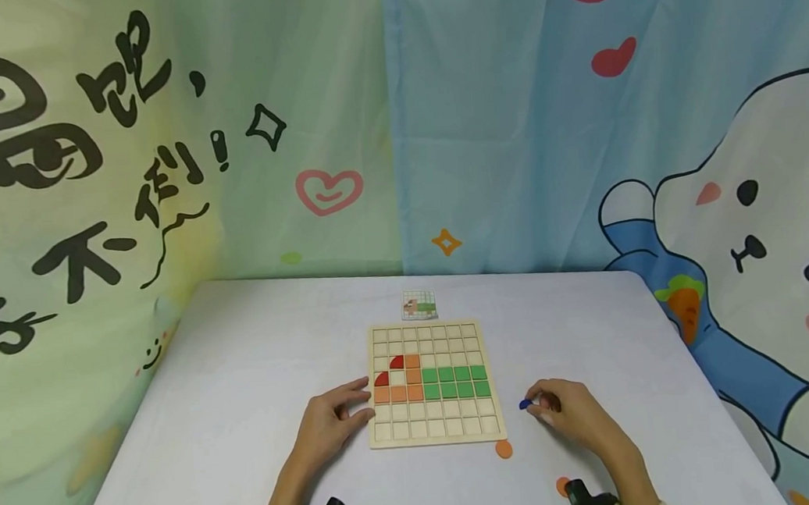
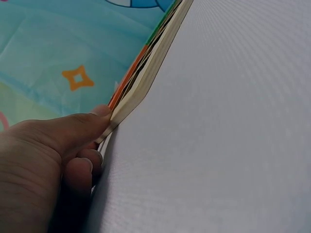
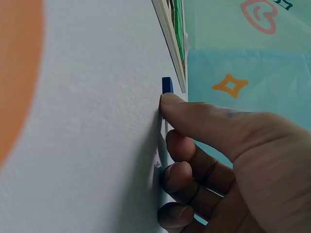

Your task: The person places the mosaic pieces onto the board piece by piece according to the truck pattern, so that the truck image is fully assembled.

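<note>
A square wooden grid board (image 1: 434,432) lies on the white table, with green square tiles (image 1: 456,382), orange square tiles (image 1: 398,394) and red rounded tiles (image 1: 396,362) in its cells. My left hand (image 1: 328,426) rests at the board's left edge, thumb and fingertips touching its rim; the left wrist view has the thumb (image 2: 85,125) on the rim and the other fingers below it. Right of the board, thumb and forefinger of my right hand (image 1: 566,409) pinch a small dark blue tile (image 3: 167,85) close over the table. The fingers hide much of that tile.
A small picture card (image 1: 419,305) with a coloured grid lies behind the board. One orange disc (image 1: 504,450) is by the board's near right corner, another orange disc (image 1: 562,486) beside the right wrist. A printed curtain (image 1: 481,137) hangs behind the table.
</note>
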The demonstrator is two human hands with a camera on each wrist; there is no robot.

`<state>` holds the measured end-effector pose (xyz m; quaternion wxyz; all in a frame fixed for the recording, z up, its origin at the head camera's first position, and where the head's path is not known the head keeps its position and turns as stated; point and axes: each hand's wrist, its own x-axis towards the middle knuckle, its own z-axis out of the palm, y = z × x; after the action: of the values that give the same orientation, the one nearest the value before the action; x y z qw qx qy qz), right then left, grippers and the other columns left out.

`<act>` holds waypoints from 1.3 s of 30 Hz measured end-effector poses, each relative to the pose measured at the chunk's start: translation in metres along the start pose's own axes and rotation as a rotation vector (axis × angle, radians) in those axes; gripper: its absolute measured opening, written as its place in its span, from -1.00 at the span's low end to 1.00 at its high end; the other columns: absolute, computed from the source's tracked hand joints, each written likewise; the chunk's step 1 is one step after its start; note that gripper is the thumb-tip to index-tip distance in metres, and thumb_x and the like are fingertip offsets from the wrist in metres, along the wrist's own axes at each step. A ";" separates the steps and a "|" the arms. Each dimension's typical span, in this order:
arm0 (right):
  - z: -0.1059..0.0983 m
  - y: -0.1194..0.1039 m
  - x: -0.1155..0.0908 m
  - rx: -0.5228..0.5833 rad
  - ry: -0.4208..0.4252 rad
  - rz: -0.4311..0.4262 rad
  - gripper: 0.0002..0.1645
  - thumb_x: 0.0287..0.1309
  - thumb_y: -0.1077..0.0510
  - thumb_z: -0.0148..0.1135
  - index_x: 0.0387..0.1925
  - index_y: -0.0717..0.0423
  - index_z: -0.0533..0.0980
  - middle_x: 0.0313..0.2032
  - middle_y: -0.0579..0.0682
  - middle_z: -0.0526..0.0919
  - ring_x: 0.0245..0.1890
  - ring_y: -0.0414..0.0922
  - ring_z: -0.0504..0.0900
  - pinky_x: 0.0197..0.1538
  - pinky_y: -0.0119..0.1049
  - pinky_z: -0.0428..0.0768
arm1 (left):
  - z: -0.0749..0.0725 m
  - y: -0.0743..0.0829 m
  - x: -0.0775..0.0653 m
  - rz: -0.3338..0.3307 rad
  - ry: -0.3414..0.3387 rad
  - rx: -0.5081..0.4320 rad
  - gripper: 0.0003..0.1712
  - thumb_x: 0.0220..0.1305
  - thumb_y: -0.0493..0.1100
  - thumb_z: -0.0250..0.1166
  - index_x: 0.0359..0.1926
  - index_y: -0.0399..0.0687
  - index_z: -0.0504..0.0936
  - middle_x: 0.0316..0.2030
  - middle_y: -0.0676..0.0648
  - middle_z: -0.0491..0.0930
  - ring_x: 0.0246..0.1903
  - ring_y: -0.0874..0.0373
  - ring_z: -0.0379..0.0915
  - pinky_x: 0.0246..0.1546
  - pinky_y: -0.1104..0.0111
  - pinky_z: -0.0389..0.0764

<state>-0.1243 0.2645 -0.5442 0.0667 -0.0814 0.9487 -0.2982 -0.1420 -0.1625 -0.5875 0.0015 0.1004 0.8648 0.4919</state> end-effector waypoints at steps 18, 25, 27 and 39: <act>0.000 -0.003 0.005 -0.009 -0.002 0.009 -0.92 0.27 0.18 0.48 -0.22 0.05 0.73 -0.46 -0.18 0.51 -0.41 -0.30 0.40 -0.32 -0.42 0.40 | 0.001 0.000 -0.001 0.001 0.007 0.004 -0.70 0.16 -0.16 0.63 -0.05 0.01 0.86 0.19 0.04 0.77 -0.63 0.40 0.26 -0.57 0.54 0.29; 0.000 -0.011 0.010 0.013 0.003 0.002 -0.90 0.28 0.19 0.47 -0.18 0.08 0.73 -0.45 -0.17 0.52 -0.39 -0.29 0.42 -0.31 -0.43 0.42 | 0.001 0.000 0.000 0.002 0.006 0.002 -0.71 0.17 -0.15 0.62 -0.05 0.01 0.86 0.19 0.04 0.77 -0.63 0.41 0.26 -0.57 0.55 0.28; 0.001 -0.015 0.012 0.023 0.008 -0.001 -0.90 0.28 0.19 0.48 -0.18 0.08 0.73 -0.45 -0.17 0.53 -0.39 -0.29 0.42 -0.31 -0.43 0.42 | 0.001 0.000 0.000 0.003 0.007 -0.001 -0.71 0.17 -0.16 0.62 -0.05 0.00 0.86 0.19 0.04 0.77 -0.63 0.41 0.26 -0.57 0.55 0.28; 0.016 -0.040 0.028 0.076 0.029 -0.058 -0.89 0.29 0.19 0.47 -0.18 0.11 0.73 -0.45 -0.18 0.53 -0.39 -0.30 0.41 -0.30 -0.44 0.43 | 0.000 0.002 -0.001 0.011 0.012 0.002 -0.71 0.18 -0.16 0.61 -0.05 -0.01 0.86 0.19 0.04 0.77 -0.63 0.42 0.25 -0.56 0.56 0.27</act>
<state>-0.1442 0.2184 -0.5362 0.0473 -0.1021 0.9348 -0.3367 -0.1402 -0.1614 -0.5858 -0.0066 0.1022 0.8647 0.4917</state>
